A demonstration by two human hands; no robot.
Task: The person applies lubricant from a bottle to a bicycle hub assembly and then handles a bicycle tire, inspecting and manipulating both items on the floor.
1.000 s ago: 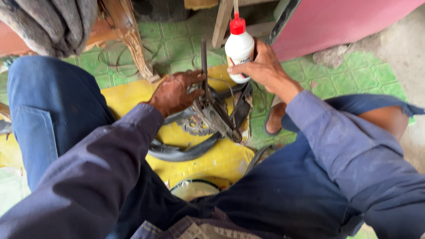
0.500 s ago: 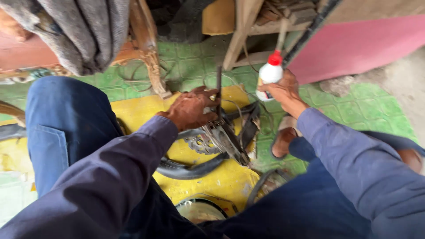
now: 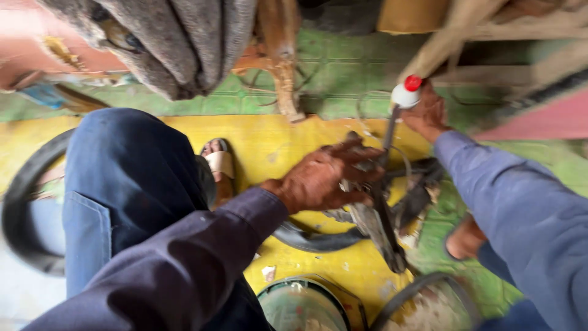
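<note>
Lowered, the bottle (image 3: pixel 405 93) sits in the right hand (image 3: pixel 427 113); left hand (image 3: pixel 318 179) grips metal parts (image 3: pixel 376 208).

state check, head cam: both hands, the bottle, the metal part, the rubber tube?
left hand: closed on the metal part
right hand: gripping the bottle
white bottle: red cap on, upright, low by the floor
metal part: held over the yellow mat
black rubber tube: lying loose on the mat

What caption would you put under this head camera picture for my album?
Left hand grips a dark metal clamp tool over a yellow mat while the right hand holds a red-capped white bottle.
</note>
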